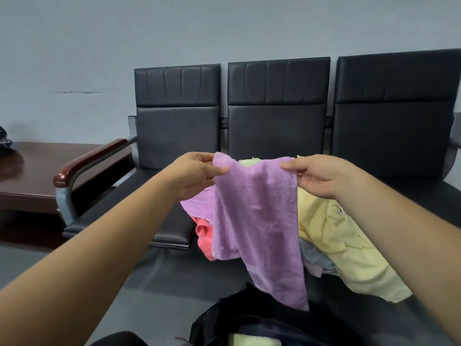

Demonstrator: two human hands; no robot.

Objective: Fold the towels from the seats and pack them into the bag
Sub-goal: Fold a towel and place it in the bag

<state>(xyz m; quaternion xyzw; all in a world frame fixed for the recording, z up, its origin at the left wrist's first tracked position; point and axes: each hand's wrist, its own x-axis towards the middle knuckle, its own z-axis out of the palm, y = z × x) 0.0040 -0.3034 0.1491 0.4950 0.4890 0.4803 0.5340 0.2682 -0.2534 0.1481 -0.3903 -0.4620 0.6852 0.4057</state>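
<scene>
Purple terry towel hangs, top corners pinched by left hand and right hand; uneven hang risks crooked fold over open black bag.

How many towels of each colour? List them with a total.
Purple towels: 2, one held, one apparently separate behind it
Pink towel: 1
Yellow towel: 1
Grey towel: 1
Pale green towels: 2, one behind the held one, one in the bag
Total: 7
</scene>
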